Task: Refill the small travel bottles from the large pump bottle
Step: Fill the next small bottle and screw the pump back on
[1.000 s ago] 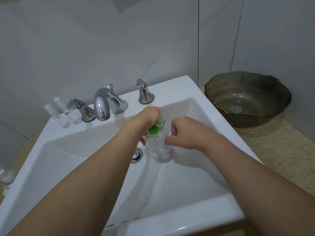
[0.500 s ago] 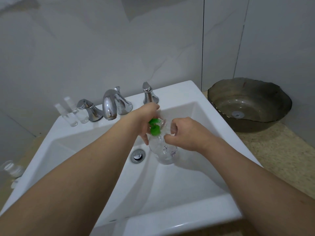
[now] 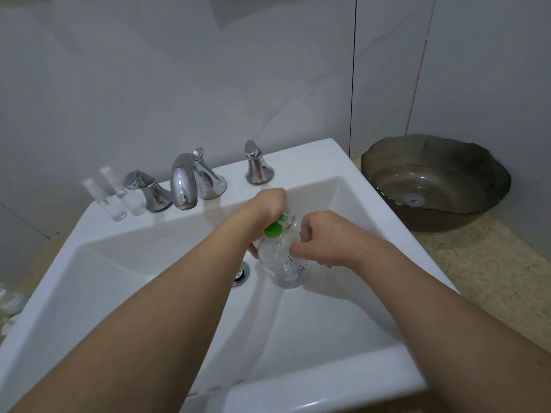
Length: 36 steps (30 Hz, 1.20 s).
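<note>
Hands (image 3: 268,208) (image 3: 320,238) grip pump bottle (image 3: 283,263) — over sink (image 3: 298,323).

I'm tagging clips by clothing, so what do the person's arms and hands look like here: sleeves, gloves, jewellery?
Both forearms are bare right to the frame edge, with no sleeves in view. The left hand and right hand wear no gloves, and no rings, watch or bracelet show.

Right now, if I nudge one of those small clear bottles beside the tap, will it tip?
Probably: the small clear bottles look tall and narrow-based, on the sink ledge. Seemingly near empty, so likely light. The smooth ledge may let them slide.
</note>
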{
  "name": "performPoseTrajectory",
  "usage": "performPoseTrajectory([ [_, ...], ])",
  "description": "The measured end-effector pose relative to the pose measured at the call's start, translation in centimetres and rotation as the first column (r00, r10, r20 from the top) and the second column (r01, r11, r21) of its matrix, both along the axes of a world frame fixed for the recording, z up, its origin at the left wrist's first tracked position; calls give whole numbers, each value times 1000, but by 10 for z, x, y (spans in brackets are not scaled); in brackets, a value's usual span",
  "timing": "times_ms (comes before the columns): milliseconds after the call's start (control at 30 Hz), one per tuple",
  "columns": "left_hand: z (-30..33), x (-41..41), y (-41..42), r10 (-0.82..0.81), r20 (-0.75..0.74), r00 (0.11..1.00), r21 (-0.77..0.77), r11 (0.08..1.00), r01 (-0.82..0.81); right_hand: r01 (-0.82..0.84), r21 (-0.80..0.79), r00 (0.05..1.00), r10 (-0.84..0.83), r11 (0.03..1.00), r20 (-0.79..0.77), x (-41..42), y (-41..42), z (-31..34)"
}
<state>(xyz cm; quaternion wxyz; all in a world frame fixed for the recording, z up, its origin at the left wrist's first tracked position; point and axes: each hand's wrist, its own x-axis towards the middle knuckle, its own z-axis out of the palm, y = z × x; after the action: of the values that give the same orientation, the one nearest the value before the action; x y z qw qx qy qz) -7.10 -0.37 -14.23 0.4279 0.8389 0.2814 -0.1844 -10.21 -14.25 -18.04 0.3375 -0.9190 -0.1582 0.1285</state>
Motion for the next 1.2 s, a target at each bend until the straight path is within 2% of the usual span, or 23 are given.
performPoseTrajectory([
  [267,5,2,9,-29,-97,995,-102,995,18,3,1,999,-3,1000,46,-2,2,4],
  [467,22,4,12,8,-106,994,-182,983,-27,34,58,995,-39,998,88,-1,4,8],
  [633,23,4,11,-9,-122,993,-148,989,-9,19,77,998,-24,997,62,-1,5,7],
  [800,16,2,8,-30,-96,995,-37,999,27,4,47,999,-6,999,45,-2,4,6],
  [967,7,1,-2,-37,-16,999,76,996,38,-23,39,994,27,999,-104,2,1,0],
  [1200,3,2,-3,-5,3,1000,41,999,5,-20,26,996,22,999,-90,5,1,-4],
])
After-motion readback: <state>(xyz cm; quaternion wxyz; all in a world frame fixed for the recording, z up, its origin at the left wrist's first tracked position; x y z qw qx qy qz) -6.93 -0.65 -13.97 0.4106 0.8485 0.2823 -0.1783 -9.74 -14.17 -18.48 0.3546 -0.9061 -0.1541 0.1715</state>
